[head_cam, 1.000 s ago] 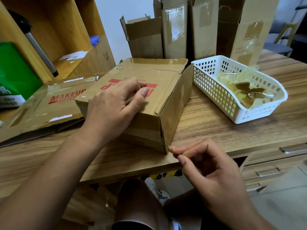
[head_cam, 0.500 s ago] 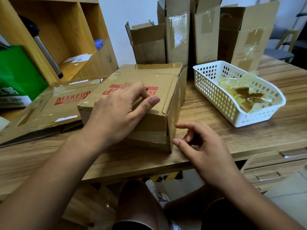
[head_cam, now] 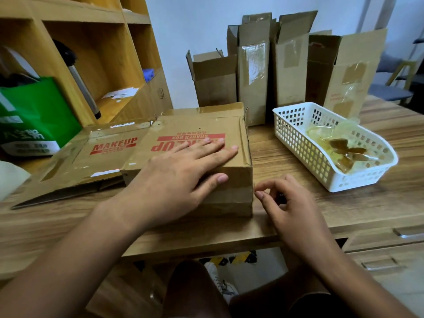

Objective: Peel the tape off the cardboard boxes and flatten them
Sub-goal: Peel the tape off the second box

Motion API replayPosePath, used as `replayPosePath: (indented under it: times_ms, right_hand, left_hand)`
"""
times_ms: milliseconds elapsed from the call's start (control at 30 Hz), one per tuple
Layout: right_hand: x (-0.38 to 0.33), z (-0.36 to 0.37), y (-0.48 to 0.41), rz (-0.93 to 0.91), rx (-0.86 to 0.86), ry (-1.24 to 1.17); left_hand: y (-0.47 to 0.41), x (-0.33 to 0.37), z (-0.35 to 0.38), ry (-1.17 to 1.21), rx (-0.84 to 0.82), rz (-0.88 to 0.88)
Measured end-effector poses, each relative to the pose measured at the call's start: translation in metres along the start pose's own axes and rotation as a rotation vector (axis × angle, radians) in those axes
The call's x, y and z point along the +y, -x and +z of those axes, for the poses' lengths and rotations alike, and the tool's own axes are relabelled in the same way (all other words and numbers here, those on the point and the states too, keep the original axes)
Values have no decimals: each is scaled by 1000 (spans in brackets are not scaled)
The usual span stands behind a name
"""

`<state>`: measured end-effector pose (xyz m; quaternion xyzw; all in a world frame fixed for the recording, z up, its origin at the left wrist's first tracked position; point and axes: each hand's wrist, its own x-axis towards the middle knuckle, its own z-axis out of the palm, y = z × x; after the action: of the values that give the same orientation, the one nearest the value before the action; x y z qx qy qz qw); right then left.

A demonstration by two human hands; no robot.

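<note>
The squat brown cardboard box with red print (head_cam: 183, 127) sits closed at the near edge of the pale wooden desk (head_cam: 286, 152), about the middle of the view. A band of brownish tape (head_cam: 231, 193) runs across its near face. The left hand (head_cam: 179, 177) lies flat on the lid, fingers straight and spread over the red lettering, thumb hanging over the near top edge. Its grip is wide and closes round nothing.

The right hand (head_cam: 291, 203) is over the desk just beside the box's near right corner. Its fingers are loosely curled, and thumb and forefinger are close together with a small gap. The grip is narrow, and nothing shows between the fingertips.

Touching the box's left side lies a flattened cardboard box marked MAKEUP in red (head_cam: 98, 157). To the right, apart from the box, stands a white plastic lattice basket (head_cam: 298, 143) holding crumpled wads of clear and brown tape (head_cam: 344, 152). Behind, against the wall, a row of tall open cardboard boxes (head_cam: 252, 76) stands upright, some with tape patches on them.

At the left is a wooden shelf unit (head_cam: 96, 53) with a green bag (head_cam: 39, 111) in front of it. Wooden drawers with metal handles (head_cam: 385, 249) sit under the desk's right end.
</note>
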<state>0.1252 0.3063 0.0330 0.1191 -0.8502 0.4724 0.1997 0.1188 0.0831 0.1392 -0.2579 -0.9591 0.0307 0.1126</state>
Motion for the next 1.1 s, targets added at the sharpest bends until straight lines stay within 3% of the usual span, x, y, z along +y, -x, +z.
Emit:
replayPosePath:
  times_ms: [333, 567, 733, 833, 1000, 1100]
  right_hand:
    - [-3, 7, 26, -39, 84, -68]
    - [-19, 22, 50, -100, -34, -96]
    - [-15, 13, 42, -48, 5, -124]
    - [-17, 9, 38, -5, 9, -142]
    - [-11, 9, 26, 46, 68, -108]
    - [-12, 9, 23, 79, 56, -168]
  left_hand:
    - [-9, 11, 0, 28, 54, -86]
    - [-14, 13, 3, 14, 113, -153]
    - [-15, 10, 7, 7, 146, -171]
    - [-16, 3, 3, 44, 103, -161]
    - [-10, -18, -11, 149, -105, -100]
    - [-8, -21, -14, 200, -116, -103]
